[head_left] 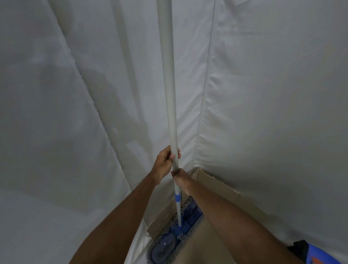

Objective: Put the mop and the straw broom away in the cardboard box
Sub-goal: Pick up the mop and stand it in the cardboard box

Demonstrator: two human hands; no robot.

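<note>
Mop (pixel 171 112) held upright, long axis vertical; left hand (pixel 165 161) closed round the pole above, right hand (pixel 179 176) closed just below. Mop head (pixel 173 242) directly beneath both grips, straddling the near-left rim of the cardboard box (pixel 220 181). Broom unseen.

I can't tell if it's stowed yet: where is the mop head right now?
In the head view the mop head sits low at centre, lying slantwise across the near rim of the cardboard box, below both hands gripping the pole.
</note>
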